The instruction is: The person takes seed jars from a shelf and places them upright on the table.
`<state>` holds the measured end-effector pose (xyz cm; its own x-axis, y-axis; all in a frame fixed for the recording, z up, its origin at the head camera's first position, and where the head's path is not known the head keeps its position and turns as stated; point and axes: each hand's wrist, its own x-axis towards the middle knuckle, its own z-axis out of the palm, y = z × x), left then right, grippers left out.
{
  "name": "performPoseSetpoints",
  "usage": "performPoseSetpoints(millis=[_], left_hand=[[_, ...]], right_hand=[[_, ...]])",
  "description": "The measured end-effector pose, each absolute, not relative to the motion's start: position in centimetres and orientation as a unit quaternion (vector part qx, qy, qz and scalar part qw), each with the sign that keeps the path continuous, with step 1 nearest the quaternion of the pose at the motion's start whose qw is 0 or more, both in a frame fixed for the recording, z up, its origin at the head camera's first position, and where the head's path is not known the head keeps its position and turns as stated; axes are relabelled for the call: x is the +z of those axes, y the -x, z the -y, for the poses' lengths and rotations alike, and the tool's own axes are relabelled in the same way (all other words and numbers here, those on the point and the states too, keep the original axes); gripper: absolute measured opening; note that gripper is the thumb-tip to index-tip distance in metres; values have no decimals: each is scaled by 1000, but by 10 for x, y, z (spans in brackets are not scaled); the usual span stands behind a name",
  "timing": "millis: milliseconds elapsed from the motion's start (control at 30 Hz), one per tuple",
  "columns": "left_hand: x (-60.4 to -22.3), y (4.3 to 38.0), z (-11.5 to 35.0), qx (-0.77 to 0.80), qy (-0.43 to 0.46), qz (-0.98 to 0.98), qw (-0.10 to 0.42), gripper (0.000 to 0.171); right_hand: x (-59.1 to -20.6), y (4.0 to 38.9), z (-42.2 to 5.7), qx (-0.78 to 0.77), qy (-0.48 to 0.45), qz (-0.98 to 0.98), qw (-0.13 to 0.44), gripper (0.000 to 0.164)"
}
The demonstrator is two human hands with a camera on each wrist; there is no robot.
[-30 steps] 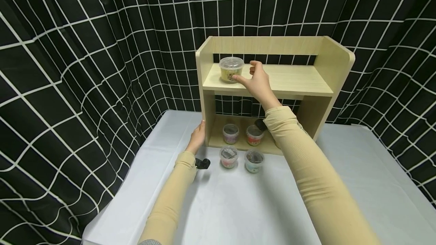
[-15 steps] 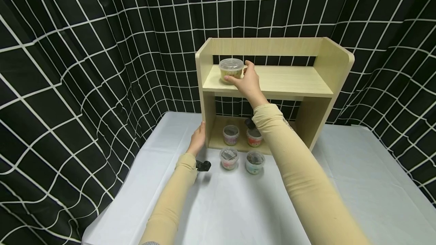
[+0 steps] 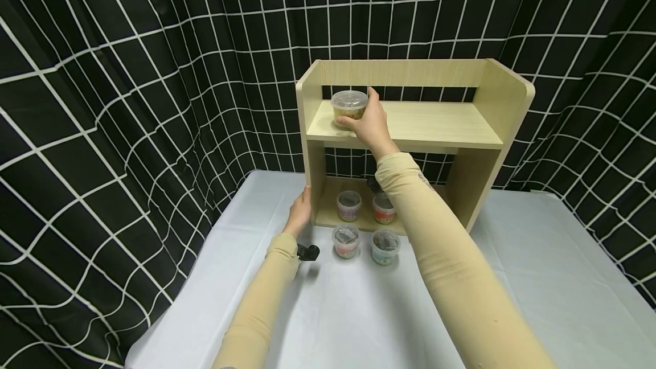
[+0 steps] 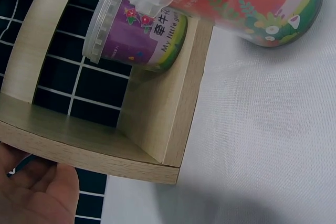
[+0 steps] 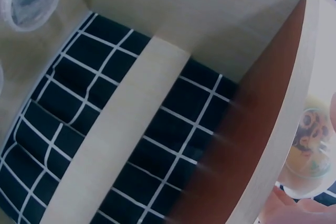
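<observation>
On the left end of the wooden shelf's upper board (image 3: 441,121) sits a clear-lidded tub with yellow contents (image 3: 349,108). My right hand (image 3: 370,128) holds this tub, thumb across its front and fingers at its right side. In the right wrist view the tub (image 5: 310,153) shows at the right edge beyond the board, flowers printed on it. My left hand (image 3: 299,212) rests against the outside of the shelf's left side panel (image 3: 311,158), low down, gripping nothing. The left wrist view shows that hand (image 4: 44,192) touching the panel from outside.
A purple-labelled tub (image 3: 349,207) and a red-labelled tub (image 3: 383,209) stand on the bottom board. Before the shelf, a pinkish tub (image 3: 346,242) and a pale teal tub (image 3: 384,247) stand on the white-covered table (image 3: 348,312). Black gridded cloth (image 3: 256,27) hangs behind.
My right hand has moved left from beside the yellow tub and taken hold of it. The tub stays in place on the upper board. The left hand remains at the side panel.
</observation>
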<state>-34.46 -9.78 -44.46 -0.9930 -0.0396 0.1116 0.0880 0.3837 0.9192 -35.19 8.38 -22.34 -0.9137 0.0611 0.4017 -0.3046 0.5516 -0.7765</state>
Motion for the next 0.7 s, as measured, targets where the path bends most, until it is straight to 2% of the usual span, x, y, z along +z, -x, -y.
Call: performPoseSetpoints(millis=[700], left_hand=[[-447, 346, 98, -548, 14, 834, 61, 73]], right_hand=[[-226, 355, -82, 484, -59, 850, 199, 88]])
